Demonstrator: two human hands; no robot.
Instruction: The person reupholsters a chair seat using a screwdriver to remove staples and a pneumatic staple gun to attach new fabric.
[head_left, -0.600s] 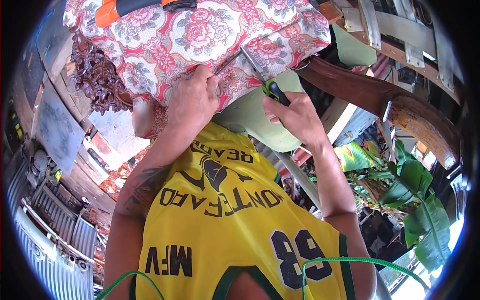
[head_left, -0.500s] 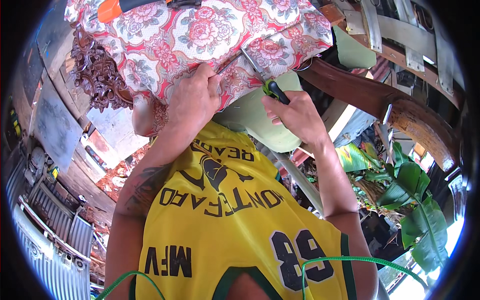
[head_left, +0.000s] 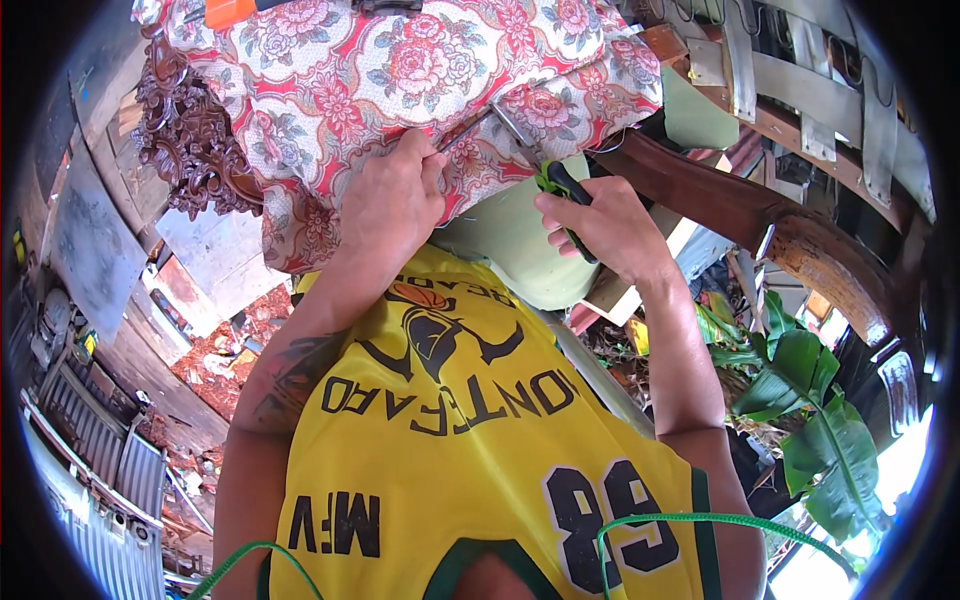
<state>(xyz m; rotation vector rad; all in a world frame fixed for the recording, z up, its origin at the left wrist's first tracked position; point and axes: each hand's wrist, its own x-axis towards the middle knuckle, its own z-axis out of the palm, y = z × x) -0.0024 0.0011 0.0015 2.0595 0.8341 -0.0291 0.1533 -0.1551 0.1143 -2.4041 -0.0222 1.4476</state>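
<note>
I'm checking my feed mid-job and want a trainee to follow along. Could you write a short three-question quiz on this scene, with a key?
1. Fill in: The left hand rests on red-and-white patterned fabric with a ____ design.

2. True or false: The glossy, dark-brown carved wooden ornament shows to the picture's left of the left hand.

3. Multiple choice: What colours are the handles of the slim, metal-shafted hand tool in the right hand?
A. Red and white
B. Green and black
C. Blue and yellow

Key: 1. floral; 2. true; 3. B
</note>
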